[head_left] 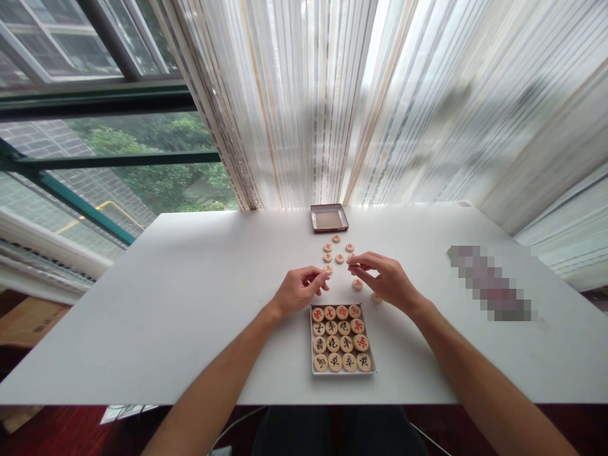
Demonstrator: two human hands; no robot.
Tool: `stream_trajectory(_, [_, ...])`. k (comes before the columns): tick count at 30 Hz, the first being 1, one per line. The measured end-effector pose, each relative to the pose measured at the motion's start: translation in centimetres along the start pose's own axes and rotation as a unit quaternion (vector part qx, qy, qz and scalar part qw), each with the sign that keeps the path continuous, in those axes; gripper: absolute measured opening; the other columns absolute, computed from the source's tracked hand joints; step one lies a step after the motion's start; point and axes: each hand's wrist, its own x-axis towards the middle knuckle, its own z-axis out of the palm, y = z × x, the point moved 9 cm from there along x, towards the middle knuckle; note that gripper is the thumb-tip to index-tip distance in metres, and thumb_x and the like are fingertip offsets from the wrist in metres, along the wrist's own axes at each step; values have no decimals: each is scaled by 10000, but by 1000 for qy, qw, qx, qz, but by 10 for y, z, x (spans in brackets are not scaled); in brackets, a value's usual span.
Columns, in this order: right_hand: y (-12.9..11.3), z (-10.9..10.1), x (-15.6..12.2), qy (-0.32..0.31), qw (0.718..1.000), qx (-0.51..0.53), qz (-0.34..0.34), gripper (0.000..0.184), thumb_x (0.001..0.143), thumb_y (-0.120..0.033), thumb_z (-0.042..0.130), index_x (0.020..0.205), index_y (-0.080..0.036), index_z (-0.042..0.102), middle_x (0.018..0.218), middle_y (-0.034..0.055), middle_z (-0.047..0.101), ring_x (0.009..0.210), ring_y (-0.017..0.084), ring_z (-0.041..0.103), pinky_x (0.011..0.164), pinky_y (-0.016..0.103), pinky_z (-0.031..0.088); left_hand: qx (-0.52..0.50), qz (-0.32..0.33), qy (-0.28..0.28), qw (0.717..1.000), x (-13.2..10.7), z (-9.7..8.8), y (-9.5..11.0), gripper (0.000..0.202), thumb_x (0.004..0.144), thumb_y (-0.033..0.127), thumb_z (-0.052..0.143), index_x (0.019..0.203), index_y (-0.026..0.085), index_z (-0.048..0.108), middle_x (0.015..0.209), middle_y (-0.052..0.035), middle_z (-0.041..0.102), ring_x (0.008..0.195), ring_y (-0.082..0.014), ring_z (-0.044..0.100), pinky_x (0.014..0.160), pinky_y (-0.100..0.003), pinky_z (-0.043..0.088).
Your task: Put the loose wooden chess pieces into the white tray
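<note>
Round wooden Chinese chess pieces [339, 258] with red and black characters lie scattered in a loose group on the white table, below a shallow open box lid [329, 218]. My left hand [300, 290] is curled with its fingertips close to a loose piece [327, 269]. My right hand [384, 280] reaches in from the other side, its fingertips at a piece [351, 258]. Whether either hand grips a piece is hidden by the fingers. Just below both hands, a white tray [312, 348] holds several pieces in tidy rows.
The white table [142, 335] ends in a front edge near my body and meets a striped curtain [285, 95] at the back. A pixelated, blurred object [489, 283] lies at the right. A window [118, 171] stands at the left.
</note>
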Motion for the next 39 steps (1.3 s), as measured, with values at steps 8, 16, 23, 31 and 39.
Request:
stream_trajectory(8, [-9, -30, -19, 44, 998, -32, 32, 153, 953, -318, 620, 1038, -268, 737, 970, 68, 622, 801, 195, 658, 611, 322, 594, 84, 27, -10, 996, -3, 0, 4, 417, 958, 518, 515, 962, 156, 722, 778, -50, 743, 620, -133, 641, 587, -223, 495])
stream_trajectory(16, [-16, -9, -96, 25, 981, 104, 163, 154, 959, -318, 610, 1084, -279, 691, 1011, 71, 591, 931, 221, 633, 786, 350, 584, 173, 70, -54, 981, -8, 10, 16, 409, 952, 520, 520, 953, 167, 726, 772, -31, 736, 623, -125, 601, 608, -221, 464])
stream_trajectory(23, [-16, 12, -138, 50, 957, 183, 220, 166, 956, -287, 610, 1114, -250, 642, 1052, 74, 600, 975, 214, 615, 804, 320, 555, 207, 75, -71, 973, -10, 14, 18, 393, 950, 514, 526, 979, 180, 732, 763, -20, 722, 636, -119, 596, 627, -222, 456])
stream_trajectory(31, [-19, 14, -139, 53, 954, 199, 220, 139, 967, -269, 576, 1069, -251, 670, 1048, 75, 571, 973, 212, 613, 812, 317, 546, 220, 83, -66, 970, -10, 14, 20, 383, 949, 508, 533, 957, 183, 735, 753, -15, 720, 627, -115, 591, 633, -221, 452])
stream_trajectory(39, [-27, 15, -140, 34, 964, 138, 226, 168, 973, -301, 567, 1072, -251, 693, 1010, 67, 561, 972, 208, 602, 853, 310, 516, 228, 89, -65, 967, -9, 15, 21, 390, 953, 511, 527, 954, 181, 735, 759, -15, 721, 635, -117, 600, 636, -223, 455])
